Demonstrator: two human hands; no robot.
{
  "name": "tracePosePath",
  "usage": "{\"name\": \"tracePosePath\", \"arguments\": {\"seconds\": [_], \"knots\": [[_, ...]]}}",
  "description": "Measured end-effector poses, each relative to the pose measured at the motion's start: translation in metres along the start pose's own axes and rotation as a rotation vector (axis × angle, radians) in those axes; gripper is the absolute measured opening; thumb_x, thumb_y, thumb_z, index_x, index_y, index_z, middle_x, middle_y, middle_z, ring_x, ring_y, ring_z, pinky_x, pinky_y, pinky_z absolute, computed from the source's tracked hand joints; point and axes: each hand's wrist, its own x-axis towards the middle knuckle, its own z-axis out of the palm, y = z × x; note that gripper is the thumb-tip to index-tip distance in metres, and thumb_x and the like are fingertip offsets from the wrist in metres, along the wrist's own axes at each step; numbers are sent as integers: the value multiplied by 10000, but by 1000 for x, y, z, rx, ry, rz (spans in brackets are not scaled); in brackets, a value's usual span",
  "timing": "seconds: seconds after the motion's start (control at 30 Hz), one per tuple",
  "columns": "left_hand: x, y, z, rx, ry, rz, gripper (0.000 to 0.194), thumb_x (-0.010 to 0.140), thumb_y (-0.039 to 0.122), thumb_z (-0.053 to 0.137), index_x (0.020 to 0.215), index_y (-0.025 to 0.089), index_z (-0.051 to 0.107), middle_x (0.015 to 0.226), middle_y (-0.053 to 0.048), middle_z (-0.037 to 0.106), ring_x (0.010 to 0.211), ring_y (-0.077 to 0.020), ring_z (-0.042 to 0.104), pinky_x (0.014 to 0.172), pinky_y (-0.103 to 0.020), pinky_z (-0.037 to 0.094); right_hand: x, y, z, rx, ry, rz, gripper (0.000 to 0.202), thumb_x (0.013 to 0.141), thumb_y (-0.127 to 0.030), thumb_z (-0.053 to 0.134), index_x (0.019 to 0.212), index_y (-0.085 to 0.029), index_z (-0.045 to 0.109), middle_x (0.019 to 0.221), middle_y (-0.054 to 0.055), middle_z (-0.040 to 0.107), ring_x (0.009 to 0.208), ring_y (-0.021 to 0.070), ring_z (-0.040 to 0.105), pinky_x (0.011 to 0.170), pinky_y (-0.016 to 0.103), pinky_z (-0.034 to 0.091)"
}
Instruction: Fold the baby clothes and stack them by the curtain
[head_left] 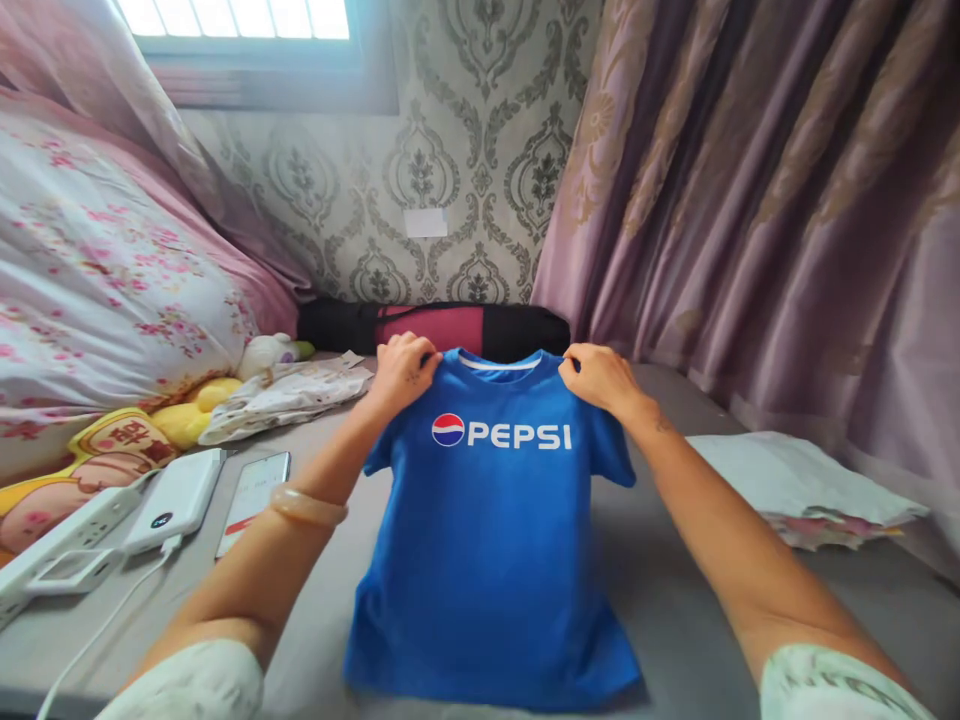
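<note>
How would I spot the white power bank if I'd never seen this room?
Find the blue Pepsi T-shirt, then look left, past the phone lying on the grey surface. The power bank lies there, between the phone and the white power strip. Unlike the strip, it has a small dark display.

On my left the power bank (176, 495) sits between the power strip (84, 530) and the smartphone (253, 488); the T-shirt (487, 560) is before me, a flat bundle (802, 480) to its right, a long bag (431, 325) behind it, near the wall (491, 150)
</note>
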Motion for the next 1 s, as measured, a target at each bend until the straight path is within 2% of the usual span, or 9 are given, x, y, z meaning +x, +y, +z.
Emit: {"name": "tracePosePath", "arguments": {"seconds": [0.07,0.13,0.2,0.3,0.47,0.7,1.0], "knots": [[-10,-9,44,-30,-100,-24,227,925,352,493,910,208,668,998,-80,653,1008,-270,557,854,-419,407,-5,7,36,31,-107,21,269,920,-289,442,1005,-220,688,1089,64,713,1006,243,638,788,306,445],[-20,-15,81,-50,-161,-46,241,940,351,473,937,205,665,1016,-89,653,1017,-271,553,844,-405,396,-11,12,69,53,-187,28,282,946,-316,432,1041,-210,675,1140,78,695,1042,244,626,811,302,441],[-28,-19,108,-63,-191,-73,253,950,357,458,958,207,661,1028,-93,653,1019,-270,548,842,-397,384,-17,16,96,55,-241,30,299,970,-327,407,1071,-207,661,1159,88,679,1046,241,622,819,300,438],[-34,-21,135,-61,-219,-103,262,961,351,434,973,208,654,1043,-100,650,1019,-270,539,846,-397,366,-23,18,125,25,-270,24,318,996,-335,367,1100,-211,641,1164,94,663,1047,239,615,830,305,432],[-36,-28,158,-32,-244,-100,267,968,338,414,973,206,646,1046,-109,641,1023,-274,524,848,-397,344,-24,19,151,-41,-318,32,342,1018,-359,317,1138,-229,610,1188,90,637,1053,235,607,841,320,426],[-33,-43,174,22,-271,-90,273,972,330,404,975,199,644,1046,-117,640,1022,-278,525,842,-398,334,-11,19,172,-107,-377,-8,354,1022,-371,293,1140,-233,597,1190,84,630,1055,238,612,842,342,437],[0,-53,187,46,-289,-82,284,973,333,387,958,202,638,1052,-119,634,1034,-281,518,855,-402,336,21,27,195,-141,-405,-41,382,1029,-378,258,1160,-229,584,1210,108,626,1076,243,609,847,346,437]]}}
